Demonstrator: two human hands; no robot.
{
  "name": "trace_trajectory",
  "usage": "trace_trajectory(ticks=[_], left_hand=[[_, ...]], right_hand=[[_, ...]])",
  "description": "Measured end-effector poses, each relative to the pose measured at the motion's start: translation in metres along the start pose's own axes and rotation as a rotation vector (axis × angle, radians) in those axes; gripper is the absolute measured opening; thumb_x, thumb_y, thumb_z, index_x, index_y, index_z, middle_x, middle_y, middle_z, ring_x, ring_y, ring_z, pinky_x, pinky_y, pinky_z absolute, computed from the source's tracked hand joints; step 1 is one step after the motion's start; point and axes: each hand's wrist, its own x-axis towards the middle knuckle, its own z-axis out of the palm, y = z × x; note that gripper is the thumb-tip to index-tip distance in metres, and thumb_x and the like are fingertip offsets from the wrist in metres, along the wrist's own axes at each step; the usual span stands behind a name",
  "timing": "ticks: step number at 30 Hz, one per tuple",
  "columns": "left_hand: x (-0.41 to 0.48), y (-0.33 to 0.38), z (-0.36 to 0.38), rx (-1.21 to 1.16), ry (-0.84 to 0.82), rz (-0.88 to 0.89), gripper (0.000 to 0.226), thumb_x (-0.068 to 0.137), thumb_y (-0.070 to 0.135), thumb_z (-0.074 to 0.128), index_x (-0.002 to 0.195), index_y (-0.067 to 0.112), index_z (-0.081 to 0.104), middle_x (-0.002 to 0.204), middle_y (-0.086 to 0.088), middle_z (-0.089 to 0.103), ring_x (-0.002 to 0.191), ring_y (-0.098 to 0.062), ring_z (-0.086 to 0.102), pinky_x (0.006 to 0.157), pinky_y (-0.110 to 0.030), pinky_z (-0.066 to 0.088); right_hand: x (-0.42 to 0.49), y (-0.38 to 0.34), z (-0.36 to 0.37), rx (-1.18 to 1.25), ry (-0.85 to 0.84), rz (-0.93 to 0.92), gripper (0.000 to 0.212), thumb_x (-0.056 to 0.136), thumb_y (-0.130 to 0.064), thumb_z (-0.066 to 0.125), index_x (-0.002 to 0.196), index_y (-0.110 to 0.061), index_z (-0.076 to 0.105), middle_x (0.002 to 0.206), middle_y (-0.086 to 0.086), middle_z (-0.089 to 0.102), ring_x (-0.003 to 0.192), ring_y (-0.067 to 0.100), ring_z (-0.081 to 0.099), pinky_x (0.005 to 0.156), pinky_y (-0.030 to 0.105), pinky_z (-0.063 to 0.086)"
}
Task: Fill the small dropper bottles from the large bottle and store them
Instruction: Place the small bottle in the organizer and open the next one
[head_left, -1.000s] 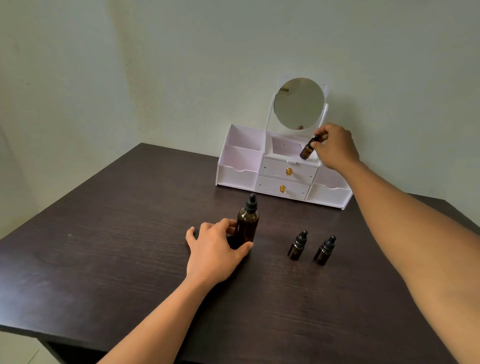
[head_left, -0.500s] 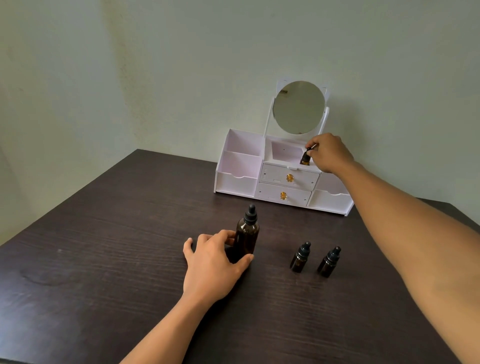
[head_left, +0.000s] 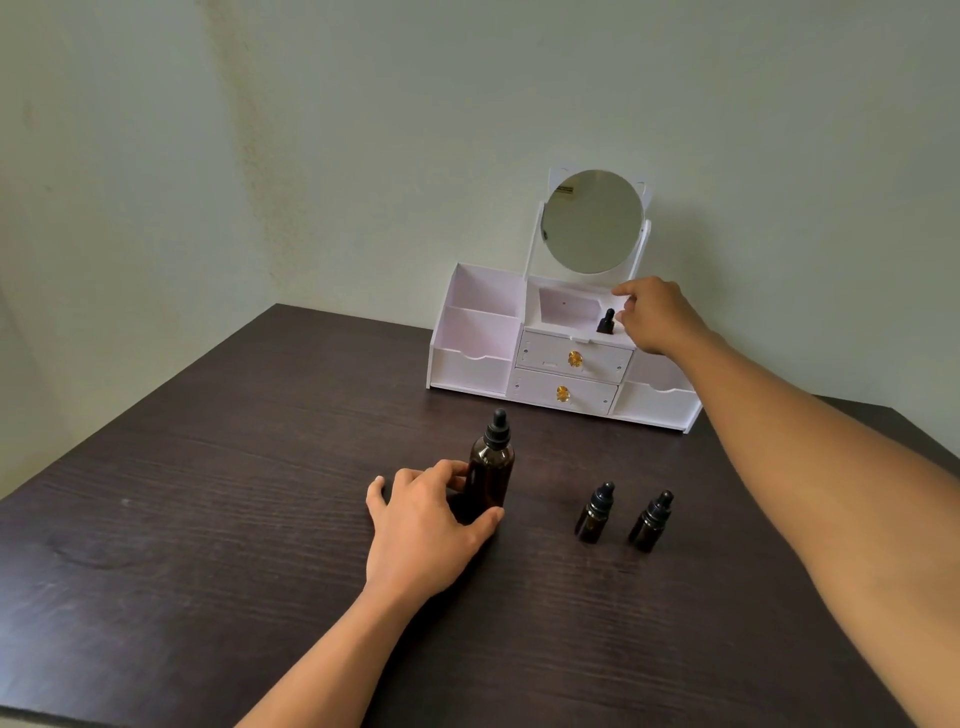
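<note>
The large amber dropper bottle (head_left: 491, 467) stands upright mid-table, and my left hand (head_left: 426, 525) holds its base between thumb and fingers. Two small dropper bottles (head_left: 594, 514) (head_left: 650, 522) stand side by side to its right. A third small bottle (head_left: 605, 322) stands in the top middle compartment of the white organizer (head_left: 472, 364). My right hand (head_left: 652, 314) hovers just right of that bottle, fingers loose and off it.
The organizer has a round mirror (head_left: 591, 221), two drawers with gold knobs (head_left: 574, 358) and open side bins, and stands against the wall at the back of the dark wooden table (head_left: 208, 519). My right forearm stretches across the table's right side.
My right hand lowered the small bottle into the organizer's top compartment, set it upright and let go. My left hand stayed on the large bottle.
</note>
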Motion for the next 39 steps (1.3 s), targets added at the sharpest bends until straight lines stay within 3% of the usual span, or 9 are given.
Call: trace_trajectory(ticks=[4, 8, 14, 20, 24, 29, 33, 39], left_hand=[[0.0, 0.0, 0.0, 0.009, 0.001, -0.002, 0.059, 0.08, 0.068, 0.067, 0.129, 0.037, 0.056, 0.112, 0.022, 0.06, 0.125, -0.007, 0.042, 0.122, -0.046, 0.005], [-0.001, 0.001, -0.001, 0.023, -0.011, 0.003, 0.057, 0.081, 0.066, 0.067, 0.128, 0.035, 0.057, 0.107, 0.02, 0.056, 0.125, -0.011, 0.044, 0.122, -0.047, 0.007], [0.0, -0.005, 0.002, 0.027, -0.013, 0.011, 0.056, 0.081, 0.067, 0.067, 0.127, 0.037, 0.057, 0.113, 0.017, 0.061, 0.125, -0.011, 0.046, 0.122, -0.048, 0.009], [-0.001, -0.007, 0.007, 0.021, 0.014, 0.023, 0.054, 0.08, 0.066, 0.069, 0.124, 0.037, 0.061, 0.116, 0.016, 0.065, 0.124, -0.012, 0.05, 0.122, -0.047, 0.011], [-0.002, -0.005, 0.005, 0.007, 0.012, 0.014, 0.056, 0.079, 0.064, 0.071, 0.125, 0.035, 0.061, 0.115, 0.016, 0.067, 0.121, -0.012, 0.055, 0.122, -0.047, 0.014], [-0.014, 0.0, -0.004, -0.095, 0.036, -0.019, 0.068, 0.079, 0.052, 0.078, 0.137, 0.026, 0.051, 0.121, 0.013, 0.066, 0.12, -0.012, 0.058, 0.122, -0.047, 0.014], [-0.027, 0.0, -0.009, -0.147, 0.054, -0.008, 0.053, 0.075, 0.047, 0.08, 0.116, 0.029, 0.051, 0.111, 0.015, 0.061, 0.113, -0.011, 0.06, 0.123, -0.047, 0.012], [-0.034, -0.004, -0.012, -0.07, -0.048, 0.042, 0.04, 0.067, 0.067, 0.071, 0.088, 0.037, 0.057, 0.107, 0.02, 0.061, 0.101, 0.0, 0.051, 0.123, -0.05, 0.005]], right_hand=[[-0.023, -0.009, -0.021, -0.008, 0.048, -0.046, 0.036, 0.096, -0.011, 0.053, 0.131, -0.015, 0.061, 0.126, 0.011, 0.064, 0.113, 0.031, 0.061, 0.099, 0.044, 0.05], [-0.063, -0.02, -0.038, -0.035, 0.033, -0.095, 0.028, 0.095, -0.02, 0.058, 0.122, -0.019, 0.066, 0.111, 0.003, 0.068, 0.104, 0.026, 0.062, 0.093, 0.043, 0.051], [-0.138, -0.03, -0.04, -0.033, -0.174, -0.153, 0.031, 0.093, -0.039, 0.062, 0.119, -0.024, 0.066, 0.103, -0.004, 0.068, 0.096, 0.018, 0.064, 0.091, 0.039, 0.052], [-0.193, -0.025, -0.022, -0.251, -0.326, -0.231, 0.036, 0.092, -0.056, 0.056, 0.121, -0.035, 0.062, 0.097, -0.017, 0.06, 0.102, 0.013, 0.055, 0.103, 0.047, 0.031], [-0.211, -0.021, -0.011, -0.288, -0.412, -0.231, 0.036, 0.091, -0.049, 0.062, 0.124, -0.035, 0.06, 0.107, -0.013, 0.061, 0.113, 0.013, 0.053, 0.102, 0.044, 0.028], [-0.226, -0.027, -0.004, -0.236, -0.342, -0.228, 0.016, 0.095, -0.03, 0.058, 0.11, -0.035, 0.064, 0.093, -0.015, 0.053, 0.11, 0.014, 0.053, 0.104, 0.047, 0.03], [-0.236, -0.046, 0.005, -0.2, -0.328, -0.265, 0.017, 0.096, -0.038, 0.057, 0.111, -0.032, 0.064, 0.097, -0.013, 0.056, 0.107, 0.016, 0.054, 0.104, 0.047, 0.031], [-0.244, -0.086, 0.024, -0.149, -0.295, -0.32, 0.021, 0.095, -0.045, 0.058, 0.106, -0.029, 0.065, 0.098, -0.009, 0.063, 0.103, 0.017, 0.056, 0.102, 0.047, 0.033]])
